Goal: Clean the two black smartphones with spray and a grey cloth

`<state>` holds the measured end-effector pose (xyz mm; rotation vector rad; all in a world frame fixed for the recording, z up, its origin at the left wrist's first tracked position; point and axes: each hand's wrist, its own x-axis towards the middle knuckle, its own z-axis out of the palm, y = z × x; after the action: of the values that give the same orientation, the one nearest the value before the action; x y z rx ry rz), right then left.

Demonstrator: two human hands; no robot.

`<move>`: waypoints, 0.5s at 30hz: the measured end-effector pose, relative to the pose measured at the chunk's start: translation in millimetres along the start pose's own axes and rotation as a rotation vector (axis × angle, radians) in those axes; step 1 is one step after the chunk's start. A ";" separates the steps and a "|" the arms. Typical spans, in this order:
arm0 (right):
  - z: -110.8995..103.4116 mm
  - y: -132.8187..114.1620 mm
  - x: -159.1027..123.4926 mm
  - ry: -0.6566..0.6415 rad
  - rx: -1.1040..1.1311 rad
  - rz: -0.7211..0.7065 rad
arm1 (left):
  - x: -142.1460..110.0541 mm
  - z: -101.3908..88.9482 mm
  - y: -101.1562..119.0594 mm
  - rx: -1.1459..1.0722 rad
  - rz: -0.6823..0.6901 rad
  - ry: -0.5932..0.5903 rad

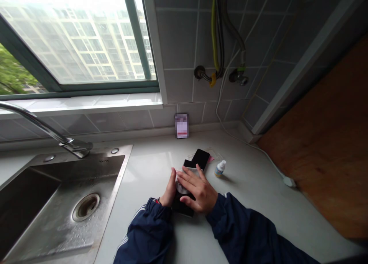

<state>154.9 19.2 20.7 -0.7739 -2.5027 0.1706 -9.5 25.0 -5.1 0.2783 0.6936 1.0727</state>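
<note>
My right hand [199, 191] lies with fingers stretched and spread over a crumpled pale cloth or wipe [182, 188]. The cloth rests on a flat black slab [184, 209], perhaps a phone, mostly hidden by my hands. My left hand [169, 191] stands on edge at the slab's left side, thumb pointing up; its other fingers are largely hidden. Just beyond, another flat black phone-like slab [202, 156] lies on the counter, overlapping some dark item. A small white-capped bottle [220, 168] stands upright right of my right hand.
To the left is a steel sink [128, 156] with a faucet [76, 147]. A small phone-like screen [181, 126] leans against the tiled wall. A white cable [244, 141] runs along the counter [149, 164] to a plug [288, 181]. A wooden panel [324, 149] bounds the right side.
</note>
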 end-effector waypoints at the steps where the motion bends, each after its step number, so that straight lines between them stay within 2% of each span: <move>1: 0.5 0.6 -0.1 0.007 -0.004 0.021 | 0.8 1.8 0.8 -0.017 0.003 0.014; 5: 2.2 6.0 -0.6 0.038 -0.046 0.132 | 1.2 9.4 3.8 -0.056 0.079 0.000; 11: 0.1 2.7 -1.0 -0.020 0.012 -0.005 | -3.7 13.3 12.1 0.027 0.079 0.168; 13: 0.2 3.5 -0.8 -0.008 0.001 0.037 | -2.1 11.2 13.8 0.001 0.074 0.140; 15: 0.7 6.1 -0.7 0.013 -0.019 0.117 | 0.3 8.7 14.3 -0.047 0.022 0.055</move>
<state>158.1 23.9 18.2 -0.9266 -2.4509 0.1821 -14.0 33.0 8.9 0.2174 0.7153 1.1198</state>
